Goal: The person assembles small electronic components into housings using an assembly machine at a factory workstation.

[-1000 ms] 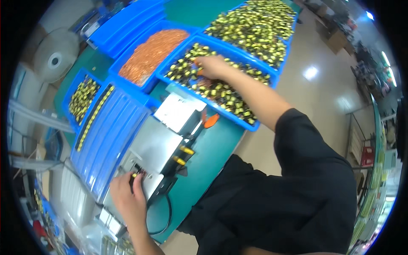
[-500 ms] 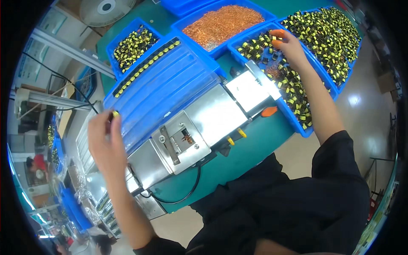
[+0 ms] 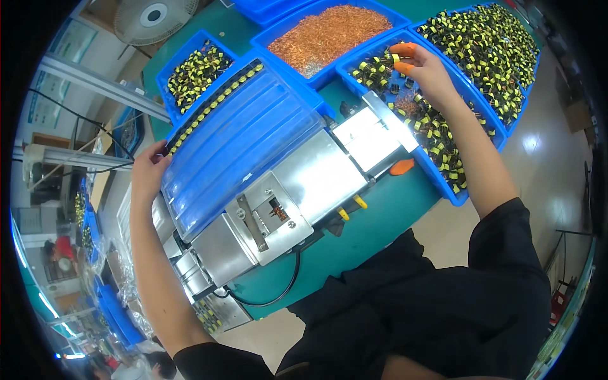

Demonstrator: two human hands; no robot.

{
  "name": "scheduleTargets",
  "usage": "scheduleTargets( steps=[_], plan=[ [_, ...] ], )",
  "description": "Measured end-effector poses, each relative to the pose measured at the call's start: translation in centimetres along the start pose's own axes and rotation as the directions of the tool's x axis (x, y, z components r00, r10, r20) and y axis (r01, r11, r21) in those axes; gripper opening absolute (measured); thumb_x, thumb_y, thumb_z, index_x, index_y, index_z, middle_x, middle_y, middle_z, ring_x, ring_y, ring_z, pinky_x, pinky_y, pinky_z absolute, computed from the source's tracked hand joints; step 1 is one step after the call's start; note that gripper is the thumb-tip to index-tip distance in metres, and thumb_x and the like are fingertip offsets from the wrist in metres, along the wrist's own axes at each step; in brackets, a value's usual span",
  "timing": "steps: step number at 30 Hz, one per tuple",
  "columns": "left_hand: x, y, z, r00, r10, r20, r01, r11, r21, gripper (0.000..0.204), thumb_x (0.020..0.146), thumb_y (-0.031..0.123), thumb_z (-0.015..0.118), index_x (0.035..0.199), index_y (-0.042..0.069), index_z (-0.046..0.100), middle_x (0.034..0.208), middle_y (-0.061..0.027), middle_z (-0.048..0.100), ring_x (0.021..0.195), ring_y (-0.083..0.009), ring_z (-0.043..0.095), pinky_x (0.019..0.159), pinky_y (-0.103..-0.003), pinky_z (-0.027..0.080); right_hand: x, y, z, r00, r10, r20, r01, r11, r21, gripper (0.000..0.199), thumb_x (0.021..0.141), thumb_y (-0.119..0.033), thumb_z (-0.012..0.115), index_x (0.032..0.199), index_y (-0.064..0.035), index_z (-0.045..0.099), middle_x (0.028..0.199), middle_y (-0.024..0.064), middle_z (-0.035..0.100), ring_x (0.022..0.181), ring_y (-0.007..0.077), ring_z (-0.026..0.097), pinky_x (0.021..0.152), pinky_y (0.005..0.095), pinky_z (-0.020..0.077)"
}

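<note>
My left hand (image 3: 148,174) is at the left end of a clear ribbed plastic tray (image 3: 237,139). Its thumb and finger pinch a small black-and-yellow part, mostly covered by the fingertips, at the end of a row of similar parts (image 3: 215,104) along the tray's far edge. On the other side, my right hand (image 3: 430,76), with orange finger cots on its tips, hovers over a blue bin (image 3: 455,197) of loose black-and-yellow parts (image 3: 440,142). Thumb and finger there are apart, with nothing visible between them.
A metal machine (image 3: 304,183) with a black cable (image 3: 294,278) stands on the green table (image 3: 386,218). Around it are a blue bin of copper-coloured clippings (image 3: 329,35), a large bin of parts (image 3: 484,57) and a smaller one (image 3: 196,73). A fan (image 3: 152,16) stands far left.
My left hand has moved up and away from me with the small part, to the row's end on the tray. My right hand has shifted slightly left over the bin.
</note>
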State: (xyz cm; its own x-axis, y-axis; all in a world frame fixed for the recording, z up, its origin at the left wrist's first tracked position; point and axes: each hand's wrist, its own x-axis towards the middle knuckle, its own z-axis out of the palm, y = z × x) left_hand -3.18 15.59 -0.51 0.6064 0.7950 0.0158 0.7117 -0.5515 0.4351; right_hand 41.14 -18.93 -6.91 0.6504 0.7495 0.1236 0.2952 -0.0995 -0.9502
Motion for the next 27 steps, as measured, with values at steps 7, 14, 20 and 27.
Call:
scheduleTargets(
  steps=[7,14,20,27],
  plan=[
    [0.2,-2.7,0.1,0.995,0.091,-0.049,-0.086,0.991,0.100,0.043,0.083,0.013,0.069,0.124,0.002,0.062,0.113,-0.0093,0.065,0.089,-0.0177,0.060,0.081,-0.031,0.049,-1.4,-1.9,1.2,0.998,-0.050,0.028,0.044,0.981,0.188,0.035,0.088,-0.011,0.067,0.121,-0.0034,0.060,0.112,0.0072,0.063,0.105,0.0173,0.060,0.095,0.0309,0.0456],
    [-4.6,0.5,0.6,0.852,0.411,-0.324,-0.330,0.903,0.275,0.039,0.085,0.015,0.067,0.123,0.006,0.060,0.112,-0.0111,0.063,0.088,-0.0227,0.059,0.080,-0.033,0.048,-6.2,-9.6,4.5,0.943,-0.178,0.281,0.140,0.978,0.152,0.031,0.083,-0.005,0.071,0.114,-0.0046,0.064,0.101,0.0036,0.066,0.091,0.0115,0.061,0.079,0.0266,0.0495],
    [-16.8,11.9,6.6,0.927,0.288,-0.240,-0.268,0.957,0.112,0.009,0.088,0.013,0.064,0.086,0.004,0.064,0.082,-0.0125,0.060,0.079,-0.0315,0.058,0.073,-0.039,0.046,-10.3,-12.3,11.6,0.652,-0.510,0.561,0.631,0.776,-0.028,0.023,0.084,-0.009,0.068,0.107,-0.0088,0.065,0.088,0.0063,0.064,0.092,0.0240,0.059,0.086,0.0359,0.0459],
    [-18.6,11.6,7.7,0.908,0.085,-0.410,-0.132,0.987,-0.089,0.012,0.087,0.014,0.066,0.080,0.004,0.062,0.076,-0.0110,0.058,0.072,-0.0297,0.056,0.065,-0.040,0.044,-11.6,-12.4,16.8,0.505,-0.468,0.725,0.803,0.562,-0.196,0.014,0.082,-0.008,0.066,0.094,-0.0058,0.062,0.086,0.0072,0.061,0.091,0.0281,0.056,0.084,0.0398,0.0441]
  ],
)
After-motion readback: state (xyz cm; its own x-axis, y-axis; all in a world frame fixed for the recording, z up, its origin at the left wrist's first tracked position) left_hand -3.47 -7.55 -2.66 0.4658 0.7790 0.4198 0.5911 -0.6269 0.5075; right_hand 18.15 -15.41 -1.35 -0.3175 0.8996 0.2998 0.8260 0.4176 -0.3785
